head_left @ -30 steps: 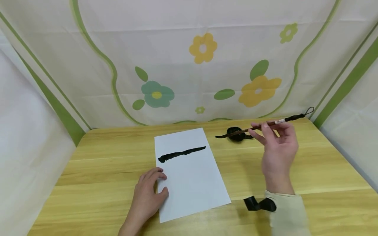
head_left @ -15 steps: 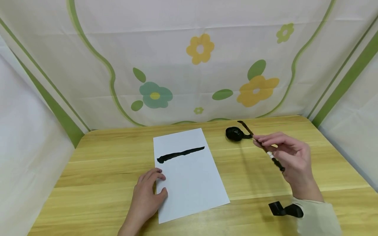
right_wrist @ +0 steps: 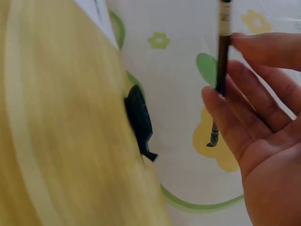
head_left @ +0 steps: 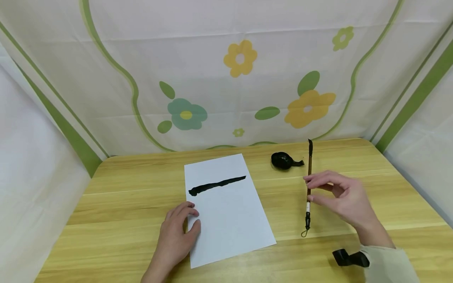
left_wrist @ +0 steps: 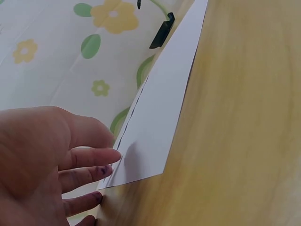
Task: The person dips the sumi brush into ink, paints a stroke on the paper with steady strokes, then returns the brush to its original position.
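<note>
A writing brush (head_left: 310, 165) with a brown shaft, dark bristles and a hanging loop is pinched in my right hand (head_left: 343, 196), bristles pointing to the back of the table. The right wrist view shows the brush shaft (right_wrist: 223, 61) between thumb and fingers. My left hand (head_left: 177, 232) rests at the left edge of a white sheet of paper (head_left: 230, 220), fingers relaxed on its margin. One thick black ink stroke (head_left: 216, 184) crosses the upper part of the sheet. In the left wrist view dark smudges mark the fingertips (left_wrist: 104, 170).
A small round black dish with a short handle (head_left: 282, 161) sits to the right of the paper, near the table's back edge. Black strap ends (head_left: 350, 258) stick out from the right sleeve. A flower-patterned cloth (head_left: 212, 78) hangs behind the wooden table (head_left: 124, 188).
My right hand has moved rightward from near the black dish. The brush has swung from pointing left to pointing at the back. The left hand and paper stay put.
</note>
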A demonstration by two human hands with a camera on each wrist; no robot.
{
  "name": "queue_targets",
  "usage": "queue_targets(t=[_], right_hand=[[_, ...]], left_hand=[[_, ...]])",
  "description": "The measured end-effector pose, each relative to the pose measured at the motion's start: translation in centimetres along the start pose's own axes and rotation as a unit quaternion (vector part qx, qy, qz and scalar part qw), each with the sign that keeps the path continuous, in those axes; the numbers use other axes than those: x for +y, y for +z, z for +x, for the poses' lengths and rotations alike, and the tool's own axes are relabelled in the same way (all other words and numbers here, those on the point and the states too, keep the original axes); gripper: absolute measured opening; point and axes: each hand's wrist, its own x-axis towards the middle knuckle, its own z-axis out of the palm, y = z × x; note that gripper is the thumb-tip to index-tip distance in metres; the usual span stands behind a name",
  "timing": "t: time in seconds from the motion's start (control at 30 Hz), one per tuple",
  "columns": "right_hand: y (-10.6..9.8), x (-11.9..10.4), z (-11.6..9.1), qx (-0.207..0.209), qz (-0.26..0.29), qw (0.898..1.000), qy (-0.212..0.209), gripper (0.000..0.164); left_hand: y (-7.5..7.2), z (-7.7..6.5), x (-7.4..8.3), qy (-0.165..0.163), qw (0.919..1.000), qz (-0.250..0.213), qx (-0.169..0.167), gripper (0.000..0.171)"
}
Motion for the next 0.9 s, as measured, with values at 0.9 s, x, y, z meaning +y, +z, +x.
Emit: queue_targets(t=[0.9], right_hand=[[1.1,2.0,-0.3,-0.093,-0.253,0.942,0.2,0.027]], left_hand=[[-0.2,-0.5,-0.3,-0.014,0.9997,-0.016,-0.007,0.009]])
